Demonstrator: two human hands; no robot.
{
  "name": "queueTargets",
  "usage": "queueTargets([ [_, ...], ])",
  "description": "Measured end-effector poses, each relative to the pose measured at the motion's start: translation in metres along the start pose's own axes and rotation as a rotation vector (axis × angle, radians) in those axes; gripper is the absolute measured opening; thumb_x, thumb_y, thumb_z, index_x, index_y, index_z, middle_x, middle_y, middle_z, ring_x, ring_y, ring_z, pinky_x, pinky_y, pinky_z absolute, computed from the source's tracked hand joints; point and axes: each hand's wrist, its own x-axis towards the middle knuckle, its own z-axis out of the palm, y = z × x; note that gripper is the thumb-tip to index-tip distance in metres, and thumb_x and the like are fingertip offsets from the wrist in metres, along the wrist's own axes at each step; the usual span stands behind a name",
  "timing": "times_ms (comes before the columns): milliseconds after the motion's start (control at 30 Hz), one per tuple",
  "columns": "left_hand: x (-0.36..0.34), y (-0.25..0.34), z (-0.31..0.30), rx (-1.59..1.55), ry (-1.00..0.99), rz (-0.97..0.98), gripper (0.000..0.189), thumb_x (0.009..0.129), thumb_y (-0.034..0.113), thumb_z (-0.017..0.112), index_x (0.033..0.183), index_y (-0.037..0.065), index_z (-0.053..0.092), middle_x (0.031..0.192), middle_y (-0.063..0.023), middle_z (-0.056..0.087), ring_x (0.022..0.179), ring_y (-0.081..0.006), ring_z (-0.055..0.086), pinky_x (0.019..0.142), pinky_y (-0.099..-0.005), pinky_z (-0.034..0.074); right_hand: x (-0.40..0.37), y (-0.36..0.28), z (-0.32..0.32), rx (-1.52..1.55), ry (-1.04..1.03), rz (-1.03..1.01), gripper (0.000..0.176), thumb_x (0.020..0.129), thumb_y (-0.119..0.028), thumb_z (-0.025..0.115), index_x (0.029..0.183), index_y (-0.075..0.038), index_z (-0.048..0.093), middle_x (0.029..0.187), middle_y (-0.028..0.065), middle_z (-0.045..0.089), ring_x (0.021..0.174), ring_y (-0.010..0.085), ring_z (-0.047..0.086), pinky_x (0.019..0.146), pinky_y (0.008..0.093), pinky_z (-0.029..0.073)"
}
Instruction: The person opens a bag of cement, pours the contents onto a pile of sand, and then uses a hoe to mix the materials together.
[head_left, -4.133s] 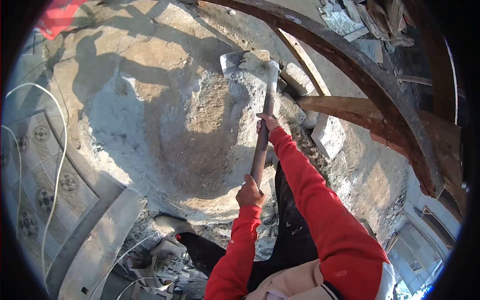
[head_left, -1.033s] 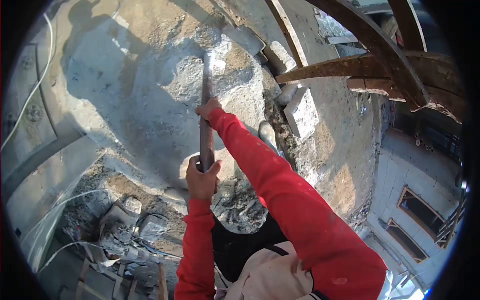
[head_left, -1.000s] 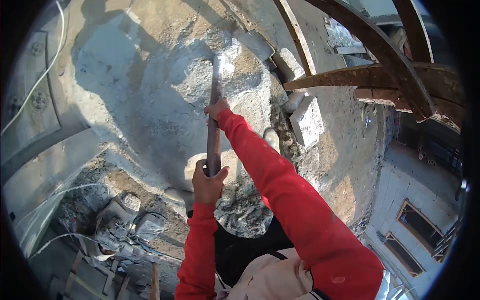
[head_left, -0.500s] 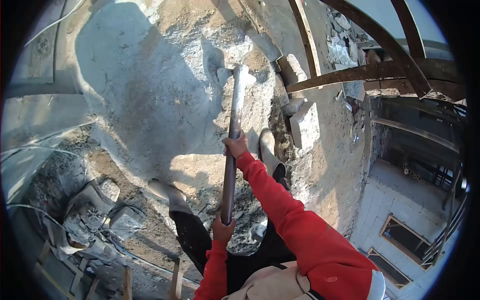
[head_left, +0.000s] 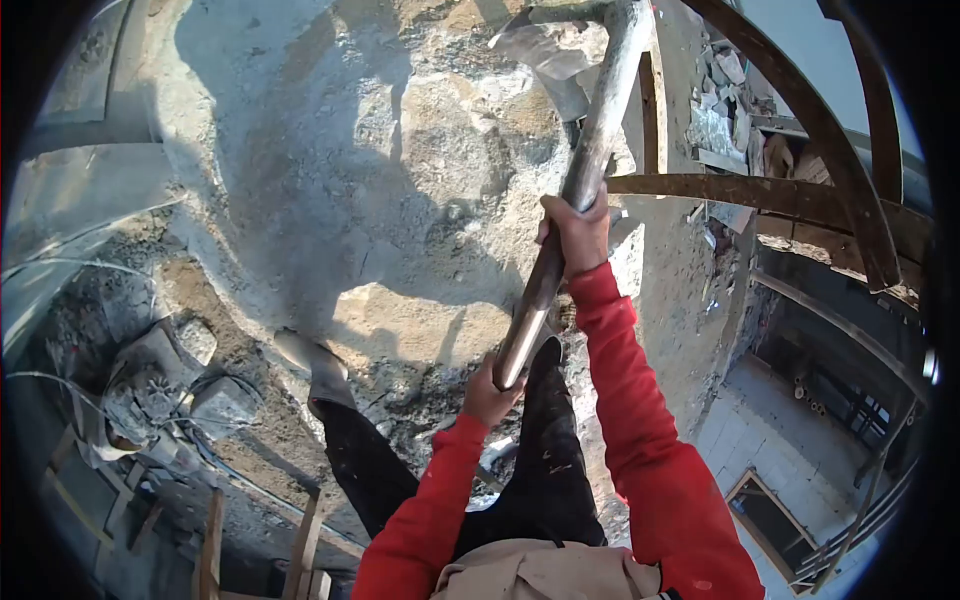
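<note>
A long-handled hoe (head_left: 605,115) slants up and to the right across the view, its broad, dusty blade (head_left: 545,48) raised at the top. My right hand (head_left: 582,235) is wrapped round the middle of the thick handle. Lower down, my left hand (head_left: 490,393) grips the handle's butt end, near my knee. Below the hoe lies rough, broken ground (head_left: 450,200), partly in shadow. A boot (head_left: 318,360) on my left stands at the edge of the dug patch; the handle and my arm partly cover the other foot.
Wooden beams (head_left: 740,187) cross the upper right, near the hoe's head. Rubble (head_left: 725,90) lies behind them. At the lower left are stone blocks (head_left: 225,408) and loose cables (head_left: 75,263). Wooden stakes (head_left: 302,545) stand at the bottom left, and a block wall (head_left: 740,420) is at the lower right.
The hoe has come up off the ground and swung to the right, its head now at the top. Both hands have moved right with it, still gripping the handle.
</note>
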Motion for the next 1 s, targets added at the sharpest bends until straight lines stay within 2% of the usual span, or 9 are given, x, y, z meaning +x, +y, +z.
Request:
queueTargets([
  [67, 0.05, 0.008, 0.0, -0.064, -0.057, 0.041, 0.033, 0.072, 0.011, 0.072, 0.093, 0.002, 0.047, 0.062, -0.0031, 0.05, 0.047, -0.0109, 0.049, 0.043, -0.0276, 0.041, 0.071, 0.024, 0.002, 0.015, -0.024, -0.14, 0.038, 0.072, -0.003, 0.063, 0.096, 0.003, 0.035, 0.06, 0.0092, 0.054, 0.04, 0.0159, 0.051, 0.037, 0.029, 0.043],
  [133, 0.074, 0.015, -0.013, -0.296, -0.201, -0.271, 0.034, 0.072, 0.01, 0.073, 0.092, 0.002, 0.046, 0.062, -0.0024, 0.05, 0.041, -0.0092, 0.046, 0.037, -0.0262, 0.039, 0.116, 0.067, 0.015, -0.094, 0.018, -0.06, 0.038, 0.071, -0.003, 0.063, 0.095, 0.004, 0.035, 0.059, 0.0094, 0.053, 0.04, 0.0168, 0.051, 0.036, 0.0306, 0.044],
  [233, 0.045, -0.017, -0.031, -0.474, -0.194, -0.411, 0.033, 0.07, 0.007, 0.072, 0.09, 0.001, 0.046, 0.058, -0.0034, 0.05, 0.038, -0.0111, 0.047, 0.035, -0.0273, 0.039, 0.116, 0.18, 0.038, -0.269, 0.031, 0.251, 0.05, 0.069, 0.0, 0.062, 0.105, 0.004, 0.028, 0.061, 0.0133, 0.051, 0.041, 0.0214, 0.052, 0.034, 0.0359, 0.046],
  [300, 0.006, -0.033, -0.056, -0.574, -0.208, -0.489, 0.031, 0.07, 0.006, 0.069, 0.089, 0.001, 0.045, 0.056, -0.0041, 0.05, 0.037, -0.0117, 0.047, 0.034, -0.0275, 0.038, 0.109, 0.275, 0.039, -0.602, 0.121, 0.172, 0.056, 0.069, -0.004, 0.066, 0.108, 0.003, 0.027, 0.066, 0.0155, 0.052, 0.042, 0.023, 0.053, 0.036, 0.0367, 0.048],
  [467, -0.094, -0.043, -0.088, -0.492, -0.221, -0.592, 0.027, 0.071, 0.012, 0.068, 0.088, -0.001, 0.051, 0.057, -0.0048, 0.053, 0.04, -0.0123, 0.049, 0.036, -0.0277, 0.039, -0.048, 0.186, 0.066, -0.481, 0.048, 0.274, 0.056, 0.068, -0.006, 0.07, 0.106, 0.0, 0.03, 0.066, 0.0116, 0.053, 0.043, 0.0199, 0.055, 0.036, 0.0332, 0.047],
  [567, -0.179, -0.076, -0.074, -0.257, -0.229, -0.617, 0.053, 0.067, 0.016, 0.07, 0.114, 0.0, 0.051, 0.07, -0.0096, 0.059, 0.046, -0.0152, 0.055, 0.042, -0.0297, 0.045, -0.133, 0.19, 0.042, -0.385, -0.013, 0.283, 0.055, 0.069, -0.008, 0.069, 0.11, 0.0, 0.032, 0.065, 0.0112, 0.053, 0.043, 0.0197, 0.054, 0.037, 0.0321, 0.046],
  [667, -0.25, -0.109, -0.052, 0.023, -0.222, -0.521, 0.057, 0.064, 0.02, 0.07, 0.116, 0.005, 0.052, 0.092, -0.016, 0.063, 0.079, -0.0265, 0.064, 0.067, -0.0407, 0.05, -0.201, 0.154, 0.022, -0.2, -0.056, 0.38, 0.046, 0.072, -0.006, 0.067, 0.106, -0.001, 0.037, 0.064, 0.008, 0.053, 0.043, 0.0175, 0.053, 0.038, 0.03, 0.045],
  [800, -0.218, -0.048, -0.055, 0.065, -0.098, -0.42, 0.052, 0.063, 0.025, 0.075, 0.105, 0.002, 0.057, 0.085, -0.0144, 0.064, 0.078, -0.0261, 0.063, 0.071, -0.0361, 0.049, -0.211, 0.056, 0.032, -0.019, -0.128, 0.333, 0.023, 0.079, -0.006, 0.061, 0.097, -0.002, 0.046, 0.062, 0.0063, 0.052, 0.048, 0.0154, 0.053, 0.044, 0.0274, 0.046],
  [1000, -0.09, 0.018, -0.092, 0.076, 0.245, 0.055, 0.041, 0.067, 0.02, 0.073, 0.099, 0.002, 0.055, 0.077, -0.0176, 0.062, 0.071, -0.0285, 0.064, 0.064, -0.0361, 0.049, -0.125, -0.074, 0.121, 0.013, -0.266, -0.21, 0.027, 0.077, -0.006, 0.064, 0.092, -0.002, 0.042, 0.06, 0.0078, 0.052, 0.045, 0.015, 0.053, 0.041, 0.026, 0.043],
])
